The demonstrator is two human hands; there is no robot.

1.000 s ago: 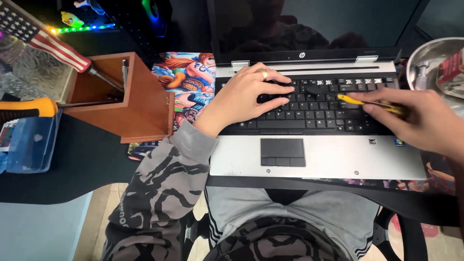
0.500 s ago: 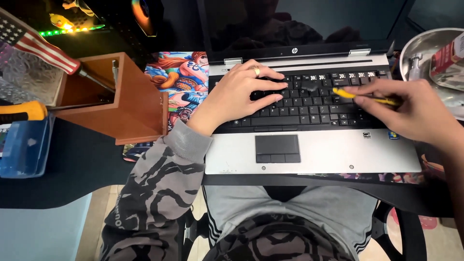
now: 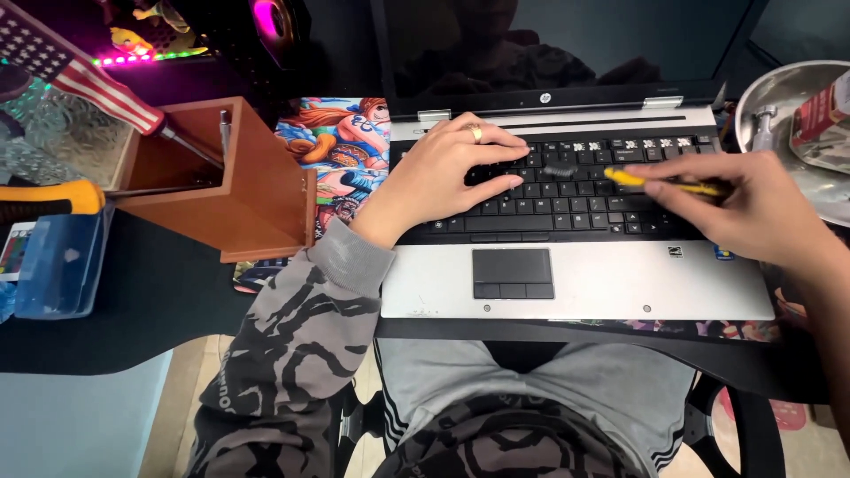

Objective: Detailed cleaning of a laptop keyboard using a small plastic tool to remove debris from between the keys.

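The left hand [image 3: 447, 173] lies flat, fingers spread, on the left half of the keyboard [image 3: 567, 190] of an open silver laptop [image 3: 575, 274] on the desk. The right hand [image 3: 753, 212] is closed in a pinch on a thin yellow tool [image 3: 660, 183], whose tip sits over the upper key rows, near a blurred loose key [image 3: 560, 170]. A wooden box [image 3: 221, 181] stands well left of the laptop.
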